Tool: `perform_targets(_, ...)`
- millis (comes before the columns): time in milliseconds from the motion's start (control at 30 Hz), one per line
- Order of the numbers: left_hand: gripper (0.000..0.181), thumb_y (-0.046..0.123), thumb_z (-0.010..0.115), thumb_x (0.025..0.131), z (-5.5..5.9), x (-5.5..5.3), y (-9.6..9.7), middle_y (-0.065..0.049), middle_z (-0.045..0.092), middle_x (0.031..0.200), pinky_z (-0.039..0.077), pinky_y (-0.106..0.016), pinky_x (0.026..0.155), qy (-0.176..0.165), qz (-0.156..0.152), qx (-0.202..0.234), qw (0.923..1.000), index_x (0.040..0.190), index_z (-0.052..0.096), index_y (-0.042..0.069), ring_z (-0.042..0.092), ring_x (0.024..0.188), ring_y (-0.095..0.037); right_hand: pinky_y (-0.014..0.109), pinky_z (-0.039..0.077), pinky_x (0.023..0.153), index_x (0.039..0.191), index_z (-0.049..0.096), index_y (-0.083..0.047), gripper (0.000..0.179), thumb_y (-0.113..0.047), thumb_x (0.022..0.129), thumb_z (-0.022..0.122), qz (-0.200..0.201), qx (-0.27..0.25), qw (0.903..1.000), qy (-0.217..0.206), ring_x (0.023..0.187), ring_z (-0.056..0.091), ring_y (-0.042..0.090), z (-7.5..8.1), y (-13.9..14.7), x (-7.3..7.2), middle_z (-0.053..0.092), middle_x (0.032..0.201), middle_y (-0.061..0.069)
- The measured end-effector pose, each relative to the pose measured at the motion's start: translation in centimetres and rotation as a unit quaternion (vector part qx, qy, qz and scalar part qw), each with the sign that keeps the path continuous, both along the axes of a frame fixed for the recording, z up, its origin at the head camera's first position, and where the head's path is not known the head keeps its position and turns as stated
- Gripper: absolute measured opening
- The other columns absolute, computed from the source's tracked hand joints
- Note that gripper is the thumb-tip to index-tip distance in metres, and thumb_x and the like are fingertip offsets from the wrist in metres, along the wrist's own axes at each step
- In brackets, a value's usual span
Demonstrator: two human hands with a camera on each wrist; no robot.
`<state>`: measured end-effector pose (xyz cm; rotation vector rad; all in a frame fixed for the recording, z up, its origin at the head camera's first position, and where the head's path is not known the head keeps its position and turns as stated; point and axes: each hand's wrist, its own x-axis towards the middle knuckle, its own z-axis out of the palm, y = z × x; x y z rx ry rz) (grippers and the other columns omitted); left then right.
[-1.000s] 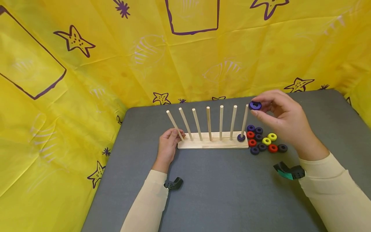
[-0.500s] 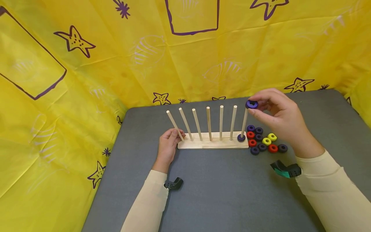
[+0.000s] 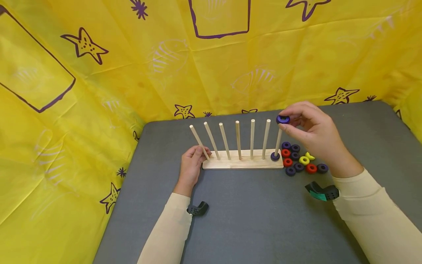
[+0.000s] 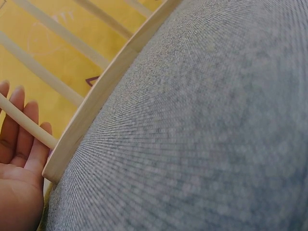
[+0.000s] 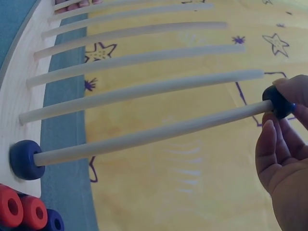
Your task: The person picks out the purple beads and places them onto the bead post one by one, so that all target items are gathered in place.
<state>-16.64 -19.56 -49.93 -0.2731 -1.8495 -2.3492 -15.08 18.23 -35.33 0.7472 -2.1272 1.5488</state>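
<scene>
A wooden peg stand (image 3: 242,161) with a row of several upright pegs sits on the table. At its left end my left hand (image 3: 190,165) holds the outermost peg low down, thumb in front and fingers (image 4: 24,130) behind. My right hand (image 3: 311,128) pinches a dark purple ring (image 3: 282,119) between thumb and fingers at the top of the rightmost peg (image 5: 154,134). In the right wrist view the peg's tip meets the ring's hole. Another purple ring (image 5: 26,160) lies at the foot of that same peg.
Loose rings lie in a cluster right of the stand: several purple ones (image 3: 290,171), red rings (image 3: 311,168) and yellow rings (image 3: 304,160). The grey table (image 3: 237,220) reaches back to a yellow printed cloth (image 3: 211,73).
My right hand has moved a little to the left, bringing the purple ring from beside the rightmost peg to over its top. My left hand stays where it was.
</scene>
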Motion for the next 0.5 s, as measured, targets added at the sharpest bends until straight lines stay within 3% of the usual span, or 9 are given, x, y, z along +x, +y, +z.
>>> perform_targets(133,0.047,0.024,0.062,0.113,0.0,0.0,0.0,-0.012,0.072,0.103,0.059,-0.038,0.093,0.002,-0.001,0.002,1.0,0.11,0.063,-0.022,0.071,0.098,-0.023,0.017,0.055,0.081,0.117,0.075,0.006,0.04,0.028,0.084,0.078,-0.002,0.005,1.0,0.001,0.093,0.063,0.019,-0.3,0.0,-0.1,0.066,0.114,0.009)
perform_targets(367,0.03,0.02,0.062,0.114,-0.1,-0.1,0.1,-0.013,0.072,0.102,0.059,-0.037,0.091,0.003,0.001,0.012,0.9999,0.103,0.073,-0.006,0.071,0.097,-0.023,0.016,0.054,0.08,0.117,0.076,0.004,0.036,0.024,0.086,0.079,-0.01,0.008,0.9999,-0.01,0.093,0.064,0.019,-0.8,0.1,-0.2,0.066,0.113,0.007)
perform_targets(500,0.031,0.018,0.061,0.114,-0.1,-0.1,0.1,-0.012,0.072,0.102,0.059,-0.037,0.091,0.002,0.002,0.014,0.9999,0.105,0.071,-0.01,0.071,0.097,-0.023,0.016,0.054,0.08,0.117,0.076,0.003,0.036,0.022,0.087,0.08,-0.015,0.011,0.9997,-0.015,0.093,0.064,0.018,-1.1,0.1,-0.2,0.067,0.113,0.005)
